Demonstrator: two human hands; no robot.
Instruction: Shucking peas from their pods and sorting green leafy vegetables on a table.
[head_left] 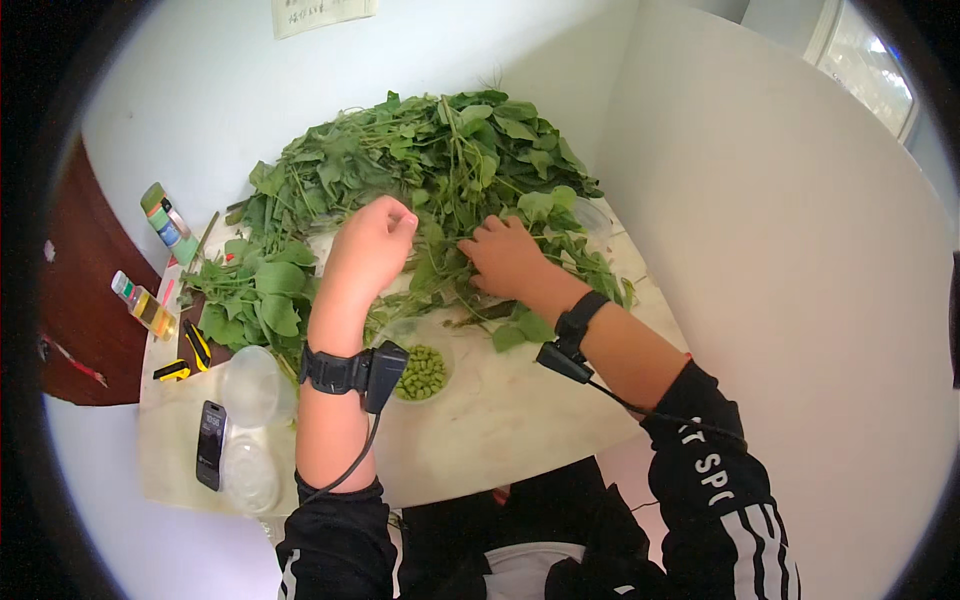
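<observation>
My left hand (375,238) is raised over the table in front of the leafy bean plants (440,150), its fingers curled closed; whatever is in them is hidden. Lower and to the right, my right hand (505,258) lies on the stems and leaves, fingers apart and bent toward the left. A clear plastic bowl (447,392) partly behind my left wrist contains shelled green beans (420,374). Each wrist wears a black strap with a small dark device and a cable.
On the left stand a clear plastic tub (252,385), a round clear lid (250,475), a phone (210,445), yellow-and-black cutters (197,345), a bottle (145,305) and a green container (168,222). White walls border the marble-look table (530,410) behind and right.
</observation>
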